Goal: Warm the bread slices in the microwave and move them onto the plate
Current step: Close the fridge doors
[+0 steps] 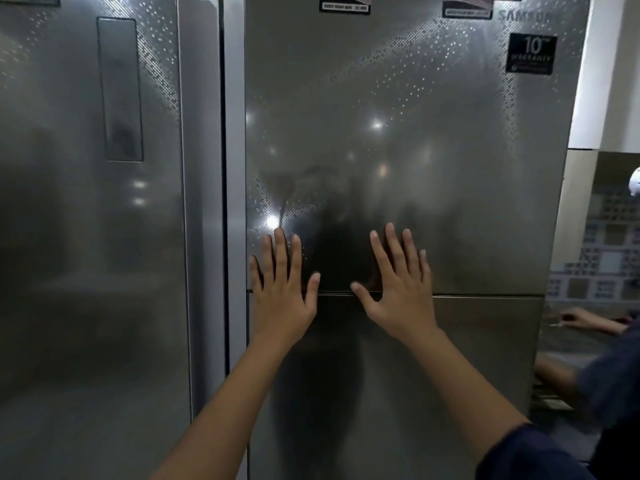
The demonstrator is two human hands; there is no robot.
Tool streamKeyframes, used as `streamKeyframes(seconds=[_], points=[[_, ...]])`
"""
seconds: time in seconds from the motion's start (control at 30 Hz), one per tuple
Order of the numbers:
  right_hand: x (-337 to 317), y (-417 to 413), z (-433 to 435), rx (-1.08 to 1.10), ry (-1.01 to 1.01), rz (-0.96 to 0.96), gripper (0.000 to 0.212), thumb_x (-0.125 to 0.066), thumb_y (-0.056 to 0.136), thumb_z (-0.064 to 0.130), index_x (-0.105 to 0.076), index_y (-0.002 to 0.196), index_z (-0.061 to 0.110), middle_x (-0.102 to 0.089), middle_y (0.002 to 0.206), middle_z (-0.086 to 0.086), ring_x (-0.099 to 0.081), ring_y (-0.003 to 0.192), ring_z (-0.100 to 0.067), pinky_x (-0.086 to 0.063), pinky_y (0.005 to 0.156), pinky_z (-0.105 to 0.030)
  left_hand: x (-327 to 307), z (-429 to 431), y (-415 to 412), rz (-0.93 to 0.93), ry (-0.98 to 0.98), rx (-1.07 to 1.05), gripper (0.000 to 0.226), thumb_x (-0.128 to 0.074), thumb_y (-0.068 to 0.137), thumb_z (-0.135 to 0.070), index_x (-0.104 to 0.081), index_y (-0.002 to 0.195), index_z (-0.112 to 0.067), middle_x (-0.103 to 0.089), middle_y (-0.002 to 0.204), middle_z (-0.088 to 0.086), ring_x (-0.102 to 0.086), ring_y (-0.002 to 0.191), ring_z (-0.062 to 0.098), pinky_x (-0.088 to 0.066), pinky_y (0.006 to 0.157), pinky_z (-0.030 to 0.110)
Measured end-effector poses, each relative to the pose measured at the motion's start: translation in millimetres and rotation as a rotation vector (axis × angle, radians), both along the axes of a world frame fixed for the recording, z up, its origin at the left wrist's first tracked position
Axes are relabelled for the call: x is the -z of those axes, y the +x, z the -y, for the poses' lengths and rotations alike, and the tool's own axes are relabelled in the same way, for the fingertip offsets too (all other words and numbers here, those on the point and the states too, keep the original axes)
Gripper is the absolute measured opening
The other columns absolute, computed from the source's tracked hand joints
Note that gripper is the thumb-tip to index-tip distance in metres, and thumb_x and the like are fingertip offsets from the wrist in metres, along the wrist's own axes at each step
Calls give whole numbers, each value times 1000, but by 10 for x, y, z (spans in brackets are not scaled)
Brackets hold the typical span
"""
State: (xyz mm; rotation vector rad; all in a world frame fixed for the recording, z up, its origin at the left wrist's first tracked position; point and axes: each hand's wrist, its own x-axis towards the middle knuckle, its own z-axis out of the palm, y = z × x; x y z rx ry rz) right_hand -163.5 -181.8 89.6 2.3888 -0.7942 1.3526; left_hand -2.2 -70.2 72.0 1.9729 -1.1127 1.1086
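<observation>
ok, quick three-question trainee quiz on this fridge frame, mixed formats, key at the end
1. True or false: the left hand holds a bread slice.
2. The right hand is: A) a fist B) open, fingers spread C) gripping a handle.
3. Fill in: the black sticker on the fridge door, top right, shows a big "10" above the word ____.
Key: 1 false; 2 B; 3 warranty.
</observation>
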Motion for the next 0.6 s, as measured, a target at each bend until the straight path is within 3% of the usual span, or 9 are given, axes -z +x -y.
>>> streamKeyframes(seconds=[0.2,0.3,0.4,0.5,0.6], points=[[-85,-85,-123,31,56,-82,91,-51,84,57,8,148,33,22,155,10,22,143,-17,6,115,-43,-70,-167,-74,-48,115,21,76,-17,90,-59,17,147,-22,23,156,7,22,143,25,7,117,46],[-103,-193,-267,50,138,-178,91,-55,85,43,8,149,31,24,154,9,22,143,-19,0,116,-51,-114,-346,-186,-133,289,2,85,-34,91,-56,24,144,-23,36,150,4,29,140,25,0,117,51],[-55,-351,-406,21,254,-281,79,-51,91,37,0,151,28,22,156,7,17,145,-21,-5,117,-54,-127,-586,-365,-298,432,52,85,-45,93,-44,17,147,-23,31,152,2,20,144,25,-10,117,55],[67,-447,-575,-61,441,-354,58,-41,96,41,-23,148,22,9,159,1,6,147,-21,-6,116,-51,4,-860,-544,-492,498,92,76,-41,96,-40,8,149,-18,18,157,3,8,146,21,-11,118,50],[338,-469,-832,-267,733,-319,52,-37,99,39,-31,145,15,-13,158,-8,-9,147,-22,-10,117,-36,251,-1190,-655,-572,498,67,75,-38,96,-42,4,149,-10,12,158,6,3,147,22,-10,119,46]])
